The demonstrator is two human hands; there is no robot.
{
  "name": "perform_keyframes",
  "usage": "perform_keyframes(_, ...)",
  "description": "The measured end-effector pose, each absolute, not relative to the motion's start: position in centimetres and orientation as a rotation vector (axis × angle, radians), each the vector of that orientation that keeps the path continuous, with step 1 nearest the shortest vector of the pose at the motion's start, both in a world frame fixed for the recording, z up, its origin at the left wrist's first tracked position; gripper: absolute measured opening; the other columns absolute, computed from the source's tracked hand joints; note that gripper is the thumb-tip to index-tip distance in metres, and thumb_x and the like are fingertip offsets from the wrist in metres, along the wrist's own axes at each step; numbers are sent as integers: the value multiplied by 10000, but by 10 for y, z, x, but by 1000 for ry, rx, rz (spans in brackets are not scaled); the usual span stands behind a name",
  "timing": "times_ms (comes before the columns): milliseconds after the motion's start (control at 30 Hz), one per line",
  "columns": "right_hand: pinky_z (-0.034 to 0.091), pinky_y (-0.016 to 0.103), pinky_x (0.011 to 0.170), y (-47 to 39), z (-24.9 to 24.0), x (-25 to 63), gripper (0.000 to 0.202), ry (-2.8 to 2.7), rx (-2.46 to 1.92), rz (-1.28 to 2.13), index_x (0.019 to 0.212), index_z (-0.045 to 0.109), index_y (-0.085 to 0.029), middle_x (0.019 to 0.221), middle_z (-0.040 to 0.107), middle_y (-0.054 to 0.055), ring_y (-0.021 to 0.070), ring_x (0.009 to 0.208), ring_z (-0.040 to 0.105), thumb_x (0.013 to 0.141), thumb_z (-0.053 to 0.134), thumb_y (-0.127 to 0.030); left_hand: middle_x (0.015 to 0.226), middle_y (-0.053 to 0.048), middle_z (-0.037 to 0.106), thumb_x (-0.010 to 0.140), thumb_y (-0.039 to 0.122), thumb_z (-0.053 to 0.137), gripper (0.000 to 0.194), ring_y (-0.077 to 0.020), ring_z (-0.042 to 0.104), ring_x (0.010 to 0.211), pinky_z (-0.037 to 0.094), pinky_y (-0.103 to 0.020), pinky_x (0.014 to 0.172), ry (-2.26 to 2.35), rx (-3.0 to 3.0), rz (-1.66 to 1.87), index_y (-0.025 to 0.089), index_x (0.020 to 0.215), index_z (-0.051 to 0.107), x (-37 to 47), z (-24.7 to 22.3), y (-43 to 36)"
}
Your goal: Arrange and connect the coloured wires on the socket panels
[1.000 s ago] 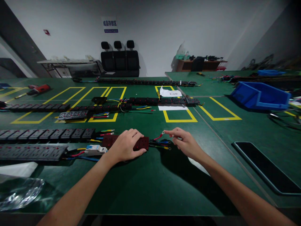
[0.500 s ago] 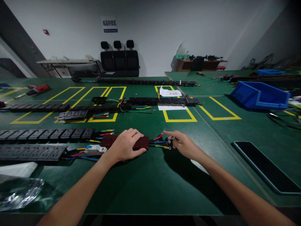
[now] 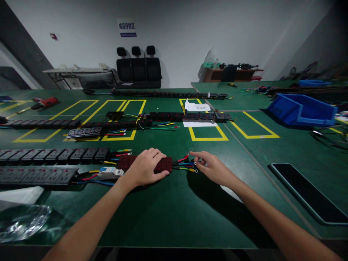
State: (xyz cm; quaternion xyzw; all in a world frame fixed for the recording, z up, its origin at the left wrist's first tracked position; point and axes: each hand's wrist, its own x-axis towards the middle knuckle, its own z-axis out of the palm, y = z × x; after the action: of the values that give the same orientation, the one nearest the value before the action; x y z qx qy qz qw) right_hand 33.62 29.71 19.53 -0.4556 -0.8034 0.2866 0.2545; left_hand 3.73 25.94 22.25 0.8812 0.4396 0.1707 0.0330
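My left hand (image 3: 148,168) lies over a dark red socket strip (image 3: 164,165), fingers across its top and thumb along the near side. Short red, blue and yellow-green wires with ring terminals leave the strip's right end. My right hand (image 3: 210,166) is at these ends, index finger stretched to the tip of the red wire (image 3: 183,158). Its thumb is close to the terminal of the blue wire (image 3: 190,164); no firm grip shows. The yellow-green wire (image 3: 187,169) lies just below. Left of the strip, a white-and-blue circuit breaker (image 3: 110,173) sits among wires.
Black socket strips (image 3: 49,156) lie at left, with more farther back. A phone (image 3: 307,192) and blue bin (image 3: 301,110) are at right. Clear plastic wrap (image 3: 23,221) lies front left. A red power tool (image 3: 45,103) and paper (image 3: 197,106) are farther back.
My right thumb and curled fingers have moved slightly left, closer to the blue wire's terminal. The index finger stays by the red wire. My left hand has not moved on the strip.
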Motion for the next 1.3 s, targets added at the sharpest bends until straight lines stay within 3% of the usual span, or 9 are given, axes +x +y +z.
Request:
perform_keyframes(167,485,302,646,296,197,336,411,-2167,-1237,808,1312,677,-171,938,677,63,149,656,577,941,580,-318,1159,-103,658,888,467,710,466,-284,611,1051,494,-431,904,1351,2710,530,175,1234,601,38,222,259)
perform_keyframes(367,500,297,621,297,194,340,493,-2172,-1237,877,1365,625,-179,997,668,63,133,639,588,874,630,-229,1160,-107,659,888,467,711,471,-288,612,1051,495,-432,897,1359,2712,520,168,1235,601,38,223,259)
perform_keyframes(667,506,296,630,296,196,340,574,-2162,-1253,948,1404,582,-160,1070,649,82,125,651,588,836,640,-225,1152,-101,658,880,464,718,457,-284,614,1042,495,-431,899,1363,2707,529,178,1218,605,38,222,259)
perform_keyframes(833,404,277,579,294,203,338,499,-2254,-1344,775,1365,634,-177,811,635,21,152,649,560,872,626,-248,1160,-102,657,885,465,713,459,-285,615,1050,495,-431,901,1359,2705,533,180,1226,599,38,222,259)
perform_keyframes(933,361,273,537,291,208,337,493,-2263,-1383,862,1404,611,-163,664,627,-10,150,585,557,924,577,-272,1164,-103,657,888,469,709,458,-285,614,1052,494,-433,903,1363,2707,524,181,1226,597,38,222,259)
perform_keyframes(1300,511,295,592,290,204,332,487,-2080,-1348,948,1352,647,-155,863,790,59,171,630,672,871,606,-224,1168,-106,655,890,479,704,467,-287,613,1055,497,-438,900,1360,2709,522,184,1233,590,38,221,259)
